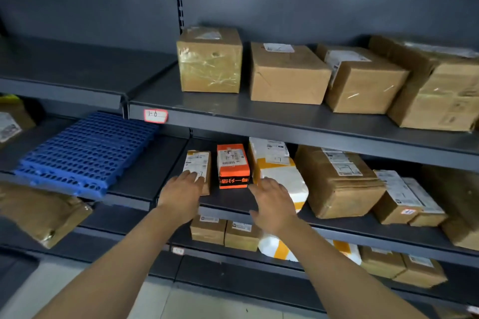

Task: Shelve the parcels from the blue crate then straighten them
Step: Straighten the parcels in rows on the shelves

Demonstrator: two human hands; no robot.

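The middle shelf carries a row of parcels: a white-and-yellow bag, an orange box and a small brown parcel. The left hand rests flat on the brown parcel. The right hand is spread and empty beside the bag.

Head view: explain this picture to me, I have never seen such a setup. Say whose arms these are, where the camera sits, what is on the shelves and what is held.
There is no machine here. A person wears a camera on the head, looking forward and down, so the two bare arms are their own. The left hand lies flat on a small brown box on the middle shelf. The right hand is spread open by an orange box and a white bag. Neither hand grips anything. Other brown parcels sit on the shelves, and a blue grid lies at the left.
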